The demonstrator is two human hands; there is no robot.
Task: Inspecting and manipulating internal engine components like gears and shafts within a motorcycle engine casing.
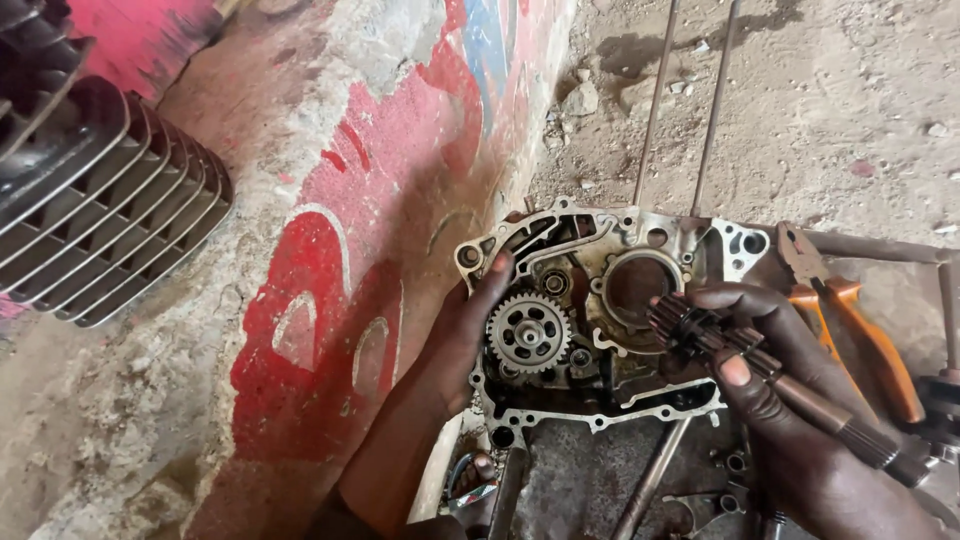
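A grey metal engine case half lies open on the ground, with bearings and a round bore showing inside. My left hand rests on the case's left edge, its fingers beside a toothed gear seated in the case. My right hand grips a dark splined gear shaft. The shaft's geared end points up-left toward the round bore and hovers just at its lower right rim.
Pliers with orange handles lie right of the case. Two thin metal rods stretch across the dusty ground above it. A finned engine cylinder sits at upper left. A red-painted concrete slab runs along the left.
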